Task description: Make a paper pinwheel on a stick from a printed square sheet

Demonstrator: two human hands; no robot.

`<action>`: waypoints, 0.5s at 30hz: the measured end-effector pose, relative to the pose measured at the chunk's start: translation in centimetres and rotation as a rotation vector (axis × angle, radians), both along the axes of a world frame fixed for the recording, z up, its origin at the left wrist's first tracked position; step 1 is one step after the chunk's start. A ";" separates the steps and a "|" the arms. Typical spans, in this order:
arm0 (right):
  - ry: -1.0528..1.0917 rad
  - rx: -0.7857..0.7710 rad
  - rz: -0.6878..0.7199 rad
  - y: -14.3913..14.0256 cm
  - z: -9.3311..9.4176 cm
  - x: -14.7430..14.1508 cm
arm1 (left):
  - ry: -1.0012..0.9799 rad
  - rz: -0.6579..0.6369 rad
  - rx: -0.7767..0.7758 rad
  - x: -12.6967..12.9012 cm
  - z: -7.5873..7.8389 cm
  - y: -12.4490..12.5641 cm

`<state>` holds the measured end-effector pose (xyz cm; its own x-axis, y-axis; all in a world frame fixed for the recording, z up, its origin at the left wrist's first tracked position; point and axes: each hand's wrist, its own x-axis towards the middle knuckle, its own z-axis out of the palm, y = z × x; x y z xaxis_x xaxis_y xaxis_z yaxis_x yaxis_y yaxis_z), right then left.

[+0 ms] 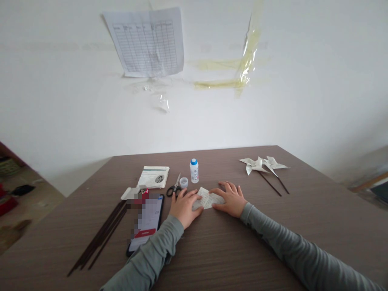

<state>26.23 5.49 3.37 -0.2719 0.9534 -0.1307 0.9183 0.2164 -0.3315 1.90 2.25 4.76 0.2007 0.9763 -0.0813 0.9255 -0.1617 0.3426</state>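
A small square of printed paper (207, 199) lies on the table, turned so that a corner points away from me. My left hand (184, 207) rests at its left side, fingers spread, with thumb and forefinger touching the edge. On the opposite side, my right hand (230, 199) lies with fingers apart, its thumb and forefinger on the paper. Parts of the sheet are covered by my fingers. Just beyond are a glue bottle (194, 171) with a blue top, a clear cap (183, 182) and black-handled scissors (173, 189).
Two paper pinwheels (256, 165) on dark sticks lie at the back right. Left of my hands are a stack of printed paper (153, 177), a small red-and-white box (141, 195), a phone (147, 224) and several dark sticks (98, 236). A wall (194, 129) stands behind the table.
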 end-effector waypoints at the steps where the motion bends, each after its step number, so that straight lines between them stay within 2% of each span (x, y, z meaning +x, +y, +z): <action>1: -0.007 -0.016 -0.002 0.1 0.1 0.2 | -0.002 0.001 -0.001 0.0 0.0 0.0; 9: 0.024 -0.122 -0.005 1.2 0.5 2.4 | 0.004 0.011 0.014 0.2 0.3 -0.2; 15: 0.022 -0.102 -0.032 2.2 -0.2 4.2 | 0.032 0.010 0.021 0.2 0.4 -0.3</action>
<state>30.47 7.69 3.20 -0.2452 0.9437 -0.2219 0.9165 0.1511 -0.3703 2.09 1.96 5.20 0.1883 0.9798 -0.0667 0.9375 -0.1590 0.3096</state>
